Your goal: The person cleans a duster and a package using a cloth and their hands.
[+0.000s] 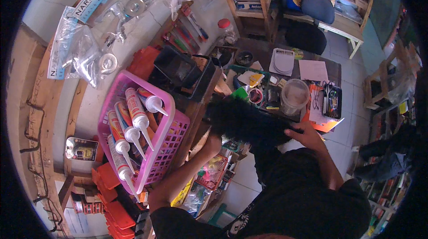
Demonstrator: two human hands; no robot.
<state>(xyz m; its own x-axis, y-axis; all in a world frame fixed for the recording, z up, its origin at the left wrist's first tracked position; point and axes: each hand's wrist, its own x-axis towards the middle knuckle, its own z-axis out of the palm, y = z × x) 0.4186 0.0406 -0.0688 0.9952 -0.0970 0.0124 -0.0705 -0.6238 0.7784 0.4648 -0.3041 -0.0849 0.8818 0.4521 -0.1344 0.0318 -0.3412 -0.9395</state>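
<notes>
A fluffy black duster stretches across in front of my torso, above the edge of the dark desk. At its right end my right hand grips it, thumb on top. My left hand meets the lower left end; its fingers are hidden in or behind the black fluff, so their grip cannot be seen. Close to my left forearm is a pink plastic basket holding several sealant cartridges with white nozzles.
On the desk are a white kitchen scale, a clear plastic tub, scissors and papers. A black bin stands behind the basket. Packaged taps hang at upper left. Orange bins are lower left. An office chair stands beyond.
</notes>
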